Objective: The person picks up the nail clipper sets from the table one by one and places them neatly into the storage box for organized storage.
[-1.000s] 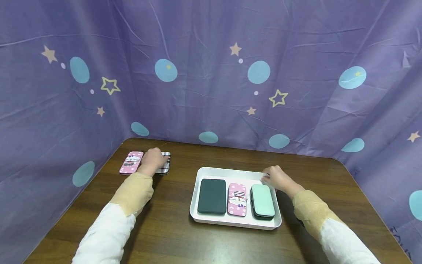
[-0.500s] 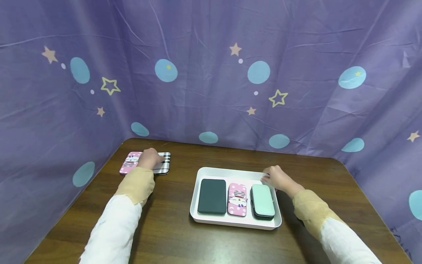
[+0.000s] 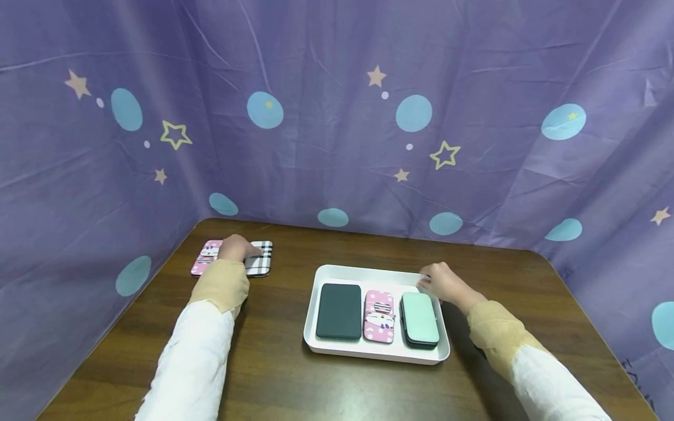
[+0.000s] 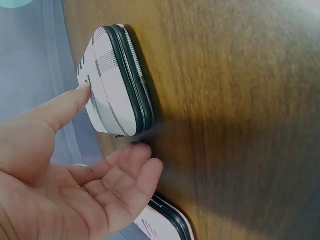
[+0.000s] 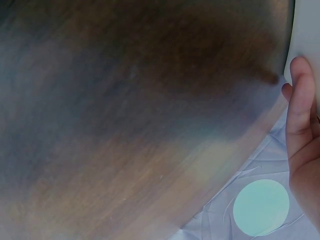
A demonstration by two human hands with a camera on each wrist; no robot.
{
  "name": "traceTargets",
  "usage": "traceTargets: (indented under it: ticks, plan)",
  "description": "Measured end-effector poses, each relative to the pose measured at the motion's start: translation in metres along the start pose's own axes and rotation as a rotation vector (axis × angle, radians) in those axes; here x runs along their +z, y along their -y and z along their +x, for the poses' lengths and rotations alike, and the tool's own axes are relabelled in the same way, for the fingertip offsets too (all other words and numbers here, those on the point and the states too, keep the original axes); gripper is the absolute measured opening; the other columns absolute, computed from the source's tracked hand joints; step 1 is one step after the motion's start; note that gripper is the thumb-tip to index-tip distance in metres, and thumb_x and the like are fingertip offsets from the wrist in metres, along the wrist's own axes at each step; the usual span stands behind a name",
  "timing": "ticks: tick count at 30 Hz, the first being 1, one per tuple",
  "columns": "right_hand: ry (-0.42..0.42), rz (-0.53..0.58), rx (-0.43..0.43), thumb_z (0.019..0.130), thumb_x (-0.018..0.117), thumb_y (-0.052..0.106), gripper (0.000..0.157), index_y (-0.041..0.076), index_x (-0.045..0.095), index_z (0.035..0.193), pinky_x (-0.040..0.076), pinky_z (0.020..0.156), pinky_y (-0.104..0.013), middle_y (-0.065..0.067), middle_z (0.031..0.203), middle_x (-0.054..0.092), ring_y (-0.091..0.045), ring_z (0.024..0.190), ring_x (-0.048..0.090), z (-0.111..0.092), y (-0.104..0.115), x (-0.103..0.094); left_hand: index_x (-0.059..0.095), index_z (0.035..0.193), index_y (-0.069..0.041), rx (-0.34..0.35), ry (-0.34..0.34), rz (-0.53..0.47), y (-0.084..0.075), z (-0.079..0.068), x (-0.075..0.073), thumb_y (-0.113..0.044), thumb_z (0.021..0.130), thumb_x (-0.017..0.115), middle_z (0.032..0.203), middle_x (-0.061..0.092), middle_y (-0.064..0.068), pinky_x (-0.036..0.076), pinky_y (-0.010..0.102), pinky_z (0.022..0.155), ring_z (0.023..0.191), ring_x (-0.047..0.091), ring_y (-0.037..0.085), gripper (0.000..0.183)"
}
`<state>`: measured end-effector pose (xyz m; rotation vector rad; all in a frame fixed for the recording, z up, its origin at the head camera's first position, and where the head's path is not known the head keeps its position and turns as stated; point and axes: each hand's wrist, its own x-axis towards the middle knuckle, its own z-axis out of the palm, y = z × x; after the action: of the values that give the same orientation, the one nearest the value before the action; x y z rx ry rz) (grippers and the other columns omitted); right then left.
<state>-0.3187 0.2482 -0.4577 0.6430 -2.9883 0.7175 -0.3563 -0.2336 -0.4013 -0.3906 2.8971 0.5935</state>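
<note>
My left hand (image 3: 235, 248) is over the far left of the table, between a pink cat-print case (image 3: 206, 258) and a black-and-white plaid case (image 3: 260, 260). In the left wrist view its thumb touches or nearly touches the top of the plaid case (image 4: 107, 85), while the other fingers are loosely bent in the gap, apart from that case. Part of the pink case (image 4: 157, 225) shows below them. At the far right corner of the white tray (image 3: 376, 355), my right hand (image 3: 447, 286) grips the rim; its fingers lie along the tray's outer wall.
Inside the tray lie a dark green case (image 3: 339, 311), a pink cat-print case (image 3: 379, 316) and a mint green case (image 3: 419, 317). The wooden table (image 3: 295, 392) is bordered behind and at the sides by a purple curtain (image 3: 337, 117).
My left hand has shifted left, off most of the plaid case, so more of it shows and more of the pink case is covered. My right hand and the tray have stayed put.
</note>
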Motion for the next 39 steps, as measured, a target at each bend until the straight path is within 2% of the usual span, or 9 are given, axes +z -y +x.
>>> traceTargets:
  ticks: [9, 15, 20, 26, 39]
  plan:
    - [0.002, 0.005, 0.006, 0.084, 0.068, 0.005, 0.005, 0.001, 0.065, 0.083, 0.042, 0.033, -0.023, -0.011, 0.07, 0.065, -0.005, 0.031, 0.046, -0.001, 0.002, 0.0, 0.051, 0.116, 0.018, -0.06, 0.024, -0.051, 0.0, 0.003, 0.002, -0.037, 0.081, 0.068, 0.114, 0.056, 0.03, 0.046, 0.039, 0.092, 0.102, 0.054, 0.036, 0.068]
    - [0.001, 0.019, -0.012, 0.084, 0.068, 0.004, 0.006, 0.0, 0.065, 0.081, 0.042, 0.032, -0.023, -0.01, 0.068, 0.063, -0.006, 0.03, 0.046, -0.001, 0.002, 0.0, 0.046, 0.121, 0.02, -0.082, 0.035, -0.05, 0.0, 0.002, 0.002, -0.038, 0.082, 0.067, 0.123, 0.051, 0.034, 0.044, 0.041, 0.097, 0.113, 0.051, 0.04, 0.073]
    - [-0.007, 0.009, -0.01, 0.084, 0.068, 0.004, 0.01, 0.003, 0.063, 0.076, 0.041, 0.032, -0.023, -0.006, 0.063, 0.06, -0.005, 0.03, 0.045, -0.001, 0.001, -0.001, 0.045, 0.121, 0.021, -0.056, 0.001, -0.109, 0.002, -0.002, 0.003, -0.036, 0.08, 0.069, 0.122, 0.05, 0.036, 0.043, 0.043, 0.097, 0.113, 0.05, 0.042, 0.074]
    - [-0.002, 0.022, -0.024, 0.084, 0.068, 0.004, 0.009, 0.002, 0.063, 0.076, 0.041, 0.032, -0.023, -0.006, 0.062, 0.061, -0.005, 0.03, 0.046, -0.001, 0.001, -0.001, 0.046, 0.12, 0.021, -0.034, -0.026, -0.14, 0.004, -0.003, 0.005, -0.035, 0.079, 0.069, 0.12, 0.051, 0.037, 0.044, 0.043, 0.096, 0.11, 0.051, 0.042, 0.074]
    - [0.007, 0.012, 0.005, 0.084, 0.068, 0.004, 0.006, 0.002, 0.064, 0.079, 0.041, 0.032, -0.023, -0.008, 0.066, 0.062, -0.006, 0.031, 0.046, -0.001, 0.003, -0.001, 0.05, 0.115, 0.021, -0.026, -0.074, -0.128, 0.005, 0.003, 0.01, -0.037, 0.076, 0.071, 0.115, 0.055, 0.036, 0.047, 0.043, 0.091, 0.106, 0.054, 0.041, 0.073]
